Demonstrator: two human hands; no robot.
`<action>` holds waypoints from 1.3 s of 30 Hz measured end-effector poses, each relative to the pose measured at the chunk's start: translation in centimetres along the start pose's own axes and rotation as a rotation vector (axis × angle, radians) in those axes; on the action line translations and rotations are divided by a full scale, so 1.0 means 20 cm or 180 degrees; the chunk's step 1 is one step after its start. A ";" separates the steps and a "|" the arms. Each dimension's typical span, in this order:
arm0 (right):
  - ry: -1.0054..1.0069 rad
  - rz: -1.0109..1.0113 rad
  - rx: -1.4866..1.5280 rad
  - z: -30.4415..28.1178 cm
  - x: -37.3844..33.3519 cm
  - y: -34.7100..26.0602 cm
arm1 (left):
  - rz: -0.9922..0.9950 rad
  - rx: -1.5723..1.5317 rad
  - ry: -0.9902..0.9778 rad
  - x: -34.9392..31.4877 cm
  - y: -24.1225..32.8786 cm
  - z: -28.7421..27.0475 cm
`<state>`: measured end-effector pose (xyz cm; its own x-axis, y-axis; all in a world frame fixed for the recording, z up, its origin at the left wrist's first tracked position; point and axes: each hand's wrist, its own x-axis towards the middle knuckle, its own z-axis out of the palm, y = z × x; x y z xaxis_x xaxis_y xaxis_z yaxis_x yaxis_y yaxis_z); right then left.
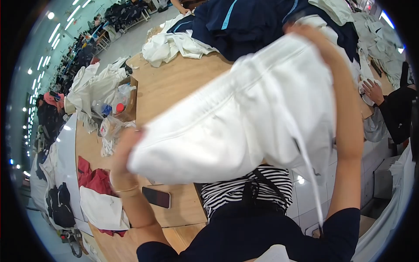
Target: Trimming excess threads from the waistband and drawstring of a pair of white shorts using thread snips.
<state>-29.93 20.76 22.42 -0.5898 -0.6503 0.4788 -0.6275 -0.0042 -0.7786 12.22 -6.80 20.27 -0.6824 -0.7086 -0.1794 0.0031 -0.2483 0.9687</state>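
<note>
White drawstring pants [244,118] hang stretched between my two hands, above the table's near edge and my lap. Their gathered waistband runs slantwise from lower left to upper right, and a long white cord dangles on the right. My left hand [123,150] grips the left end of the waistband. At the far right end, my right hand [303,35] is raised and closed on the cloth. Both hands are blurred, and their fingers are partly hidden. Whether the legs are long or short cannot be made out.
Navy garments with light blue stripes [257,22] and white cloth [174,47] lie across the wooden table [170,85]. A cardboard box [131,105] with bottles stands left. Nearer are a phone [156,197] and red cloth [97,177]. Another person's hand [373,91] rests on cloth at right.
</note>
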 end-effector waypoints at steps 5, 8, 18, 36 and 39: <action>-0.0945 0.1256 -0.0793 0.50 -0.34 0.47 | -0.0249 0.3657 -0.0876 0.13 -0.70 -0.07; -0.0213 0.1333 0.0353 0.68 -0.59 0.41 | 0.1069 0.3338 -0.0285 0.10 -0.83 0.07; -0.0902 0.2522 0.1357 0.95 -1.04 0.13 | 0.0483 0.4213 -0.1271 0.27 -0.92 0.53; 0.0373 0.1825 0.1347 0.91 -1.05 -0.03 | -0.1380 -0.0691 -0.1727 0.06 -0.71 0.60; 0.0628 0.1530 0.1063 0.79 -1.04 -0.14 | -0.1422 -0.0786 -0.1668 0.03 -0.66 0.63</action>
<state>-7.90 22.24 8.22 -0.8701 -0.4857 0.0839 -0.0937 -0.0041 -0.9956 2.53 4.45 9.56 -0.9171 -0.1112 -0.3828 -0.2349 -0.6252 0.7443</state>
